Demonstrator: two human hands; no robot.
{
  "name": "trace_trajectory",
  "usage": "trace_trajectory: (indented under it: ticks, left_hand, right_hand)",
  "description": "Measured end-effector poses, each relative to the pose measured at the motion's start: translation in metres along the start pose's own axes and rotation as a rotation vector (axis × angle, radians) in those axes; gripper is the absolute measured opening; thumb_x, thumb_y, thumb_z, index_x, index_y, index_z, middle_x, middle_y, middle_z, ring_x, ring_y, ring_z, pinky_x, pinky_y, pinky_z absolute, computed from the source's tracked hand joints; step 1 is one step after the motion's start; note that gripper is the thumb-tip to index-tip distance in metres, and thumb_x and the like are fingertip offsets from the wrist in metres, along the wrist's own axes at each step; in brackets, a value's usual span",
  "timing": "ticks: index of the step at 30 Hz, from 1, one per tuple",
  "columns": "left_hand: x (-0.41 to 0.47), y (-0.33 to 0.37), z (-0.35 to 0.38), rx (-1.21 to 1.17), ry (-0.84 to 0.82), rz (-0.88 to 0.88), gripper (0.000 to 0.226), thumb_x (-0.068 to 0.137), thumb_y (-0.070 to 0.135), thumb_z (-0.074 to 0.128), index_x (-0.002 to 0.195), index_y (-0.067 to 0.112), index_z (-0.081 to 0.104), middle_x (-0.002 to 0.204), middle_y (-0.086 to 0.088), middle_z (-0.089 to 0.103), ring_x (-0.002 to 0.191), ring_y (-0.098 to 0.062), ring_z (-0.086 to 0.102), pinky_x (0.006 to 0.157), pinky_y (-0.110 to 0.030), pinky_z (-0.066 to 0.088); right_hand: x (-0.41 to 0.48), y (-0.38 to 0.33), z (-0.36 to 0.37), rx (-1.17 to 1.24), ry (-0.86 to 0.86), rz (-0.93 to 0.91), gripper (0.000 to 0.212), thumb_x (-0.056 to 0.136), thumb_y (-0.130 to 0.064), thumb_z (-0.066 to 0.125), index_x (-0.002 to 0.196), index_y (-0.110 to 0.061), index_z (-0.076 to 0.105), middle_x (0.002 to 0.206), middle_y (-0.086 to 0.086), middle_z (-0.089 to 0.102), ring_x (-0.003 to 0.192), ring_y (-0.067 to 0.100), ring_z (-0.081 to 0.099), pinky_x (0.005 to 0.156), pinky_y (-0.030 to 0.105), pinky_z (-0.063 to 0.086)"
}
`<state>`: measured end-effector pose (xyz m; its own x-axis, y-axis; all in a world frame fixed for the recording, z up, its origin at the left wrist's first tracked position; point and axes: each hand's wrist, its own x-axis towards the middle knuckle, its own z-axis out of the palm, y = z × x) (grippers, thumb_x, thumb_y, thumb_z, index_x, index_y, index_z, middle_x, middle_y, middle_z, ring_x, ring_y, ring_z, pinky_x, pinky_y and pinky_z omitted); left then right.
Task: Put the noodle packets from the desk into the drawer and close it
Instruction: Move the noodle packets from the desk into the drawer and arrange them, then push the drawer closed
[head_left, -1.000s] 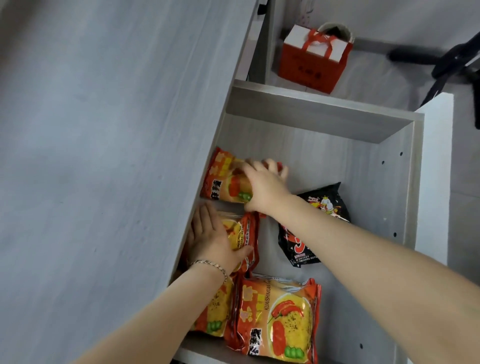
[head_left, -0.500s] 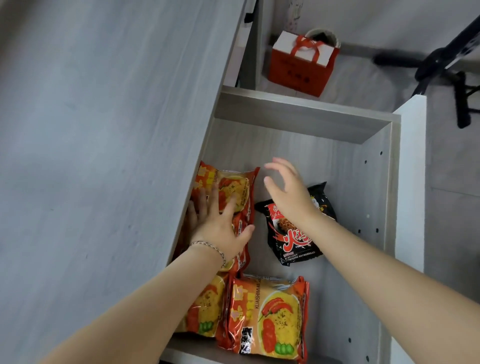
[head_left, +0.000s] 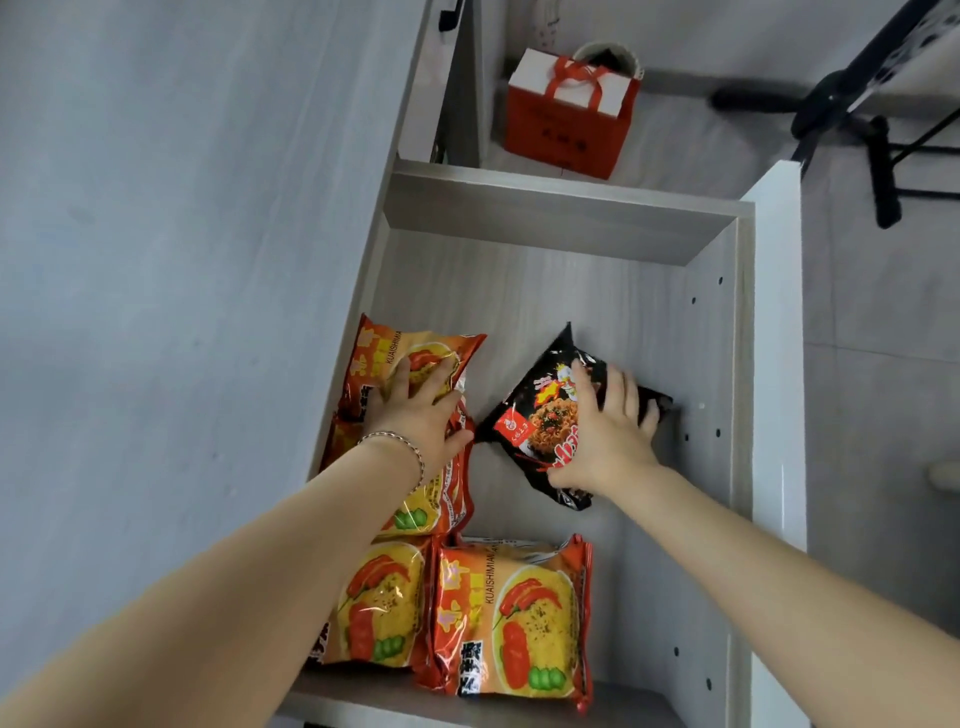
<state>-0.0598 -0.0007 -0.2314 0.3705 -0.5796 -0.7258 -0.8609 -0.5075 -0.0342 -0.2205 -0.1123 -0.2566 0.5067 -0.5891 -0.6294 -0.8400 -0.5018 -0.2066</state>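
Observation:
The open drawer (head_left: 719, 364) holds several orange noodle packets and one black packet. My left hand (head_left: 421, 415) lies flat, fingers spread, on the far orange packet (head_left: 410, 353) by the drawer's left side. My right hand (head_left: 608, 436) grips the black noodle packet (head_left: 540, 415), which is tilted up off the drawer floor near the right wall. Two orange packets lie side by side at the near end, one on the right (head_left: 511, 623) and one on the left (head_left: 379, 608). Another orange packet (head_left: 441, 499) sits partly under my left wrist.
The grey desk top (head_left: 182, 312) overhangs the drawer's left side. The drawer's white front panel (head_left: 776, 338) is on the right. A red gift bag (head_left: 569, 117) stands on the floor beyond the drawer, and a black stand's legs (head_left: 878, 150) lie at the upper right.
My right hand left the far orange packet, moved right and took hold of the black packet, tilting it. My left hand slid forward onto the far orange packet.

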Motion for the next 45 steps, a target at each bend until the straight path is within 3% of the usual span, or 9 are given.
trace_trajectory:
  ticks: [9, 12, 15, 18, 25, 32, 35, 40, 45]
  left_hand:
    - [-0.006, 0.005, 0.009, -0.109, 0.050, -0.046, 0.060, 0.096, 0.050, 0.029, 0.150, 0.033, 0.009, 0.159, 0.008, -0.018, 0.146, -0.031, -0.015, 0.119, -0.051, 0.007]
    - [-0.018, 0.013, 0.018, -0.056, 0.155, -0.045, 0.067, 0.095, 0.055, 0.026, 0.150, 0.032, -0.005, 0.159, 0.000, -0.018, 0.146, -0.033, -0.014, 0.119, -0.053, -0.001]
    - [-0.030, 0.024, 0.034, -0.026, 0.189, -0.016, 0.080, 0.088, 0.066, 0.025, 0.146, 0.032, -0.019, 0.154, -0.001, -0.031, 0.142, -0.036, -0.024, 0.112, -0.062, -0.009]
    - [-0.037, 0.028, 0.048, -0.067, 0.180, -0.132, 0.090, 0.083, 0.073, 0.024, 0.136, 0.028, -0.034, 0.142, -0.004, -0.044, 0.138, -0.040, -0.031, 0.107, -0.068, -0.010]
    - [-0.046, 0.018, 0.057, -0.225, 0.166, -0.278, 0.079, 0.088, 0.066, 0.026, 0.125, 0.038, -0.038, 0.141, -0.005, -0.050, 0.137, -0.040, -0.033, 0.110, -0.069, 0.000]
    - [-0.050, 0.009, 0.035, -0.031, 0.030, -0.244, 0.082, 0.089, 0.067, 0.021, 0.140, 0.029, -0.031, 0.153, -0.016, -0.031, 0.143, -0.040, -0.019, 0.114, -0.059, -0.001]
    - [-0.069, 0.018, 0.006, 0.011, 0.144, -0.050, 0.067, 0.097, 0.048, 0.030, 0.151, 0.019, 0.005, 0.160, -0.011, 0.000, 0.147, -0.029, 0.007, 0.119, -0.047, 0.010]
    - [-0.101, 0.009, -0.018, 0.003, 0.648, 0.116, 0.057, 0.083, 0.028, 0.063, 0.136, 0.013, 0.049, 0.151, -0.009, 0.038, 0.142, -0.027, 0.030, 0.115, -0.046, 0.012]
    - [-0.110, -0.038, 0.000, -0.215, 0.543, -0.168, 0.066, 0.098, 0.044, 0.030, 0.151, 0.018, 0.001, 0.161, -0.004, -0.004, 0.148, -0.021, -0.008, 0.119, -0.044, -0.006]
  right_hand:
    - [-0.010, -0.015, -0.001, -0.046, -0.100, -0.461, 0.094, 0.074, -0.033, 0.070, 0.148, -0.024, 0.013, 0.157, 0.003, 0.012, 0.144, 0.025, 0.009, 0.118, 0.041, 0.010]
    - [-0.021, -0.022, 0.010, 0.298, 0.106, -0.292, 0.075, 0.081, -0.030, 0.067, 0.144, -0.018, 0.028, 0.154, 0.008, 0.019, 0.144, 0.024, 0.014, 0.118, 0.037, 0.018]
    - [-0.034, -0.019, 0.016, 0.623, 0.433, 0.111, 0.065, 0.082, -0.028, 0.065, 0.138, -0.010, 0.036, 0.146, 0.014, 0.031, 0.137, 0.028, 0.028, 0.112, 0.041, 0.029]
    - [-0.035, -0.011, 0.029, 0.903, 0.209, 0.505, 0.060, 0.085, -0.030, 0.059, 0.134, -0.006, 0.035, 0.138, 0.021, 0.043, 0.124, 0.036, 0.046, 0.102, 0.049, 0.042]
    - [-0.046, -0.014, 0.046, 0.766, 0.074, 0.313, 0.030, 0.089, -0.022, 0.054, 0.117, -0.010, 0.049, 0.117, 0.011, 0.061, 0.107, 0.029, 0.059, 0.089, 0.040, 0.051]
    - [-0.060, -0.009, 0.018, 0.541, -0.150, 0.131, 0.039, 0.088, -0.016, 0.052, 0.126, -0.013, 0.045, 0.123, 0.009, 0.063, 0.109, 0.028, 0.060, 0.089, 0.035, 0.049]
    - [-0.074, -0.004, -0.017, 0.412, 0.020, 0.077, 0.037, 0.090, -0.018, 0.048, 0.127, -0.015, 0.048, 0.123, 0.008, 0.062, 0.111, 0.027, 0.059, 0.090, 0.036, 0.049]
    - [-0.098, 0.025, -0.069, 0.369, 0.455, 0.070, 0.042, 0.085, -0.009, 0.054, 0.127, -0.005, 0.051, 0.136, 0.016, 0.046, 0.126, 0.033, 0.039, 0.104, 0.039, 0.034]
    - [-0.102, 0.049, -0.067, 0.530, 0.297, 0.416, 0.067, 0.085, -0.017, 0.059, 0.137, 0.005, 0.024, 0.139, 0.028, 0.038, 0.126, 0.041, 0.039, 0.098, 0.041, 0.037]
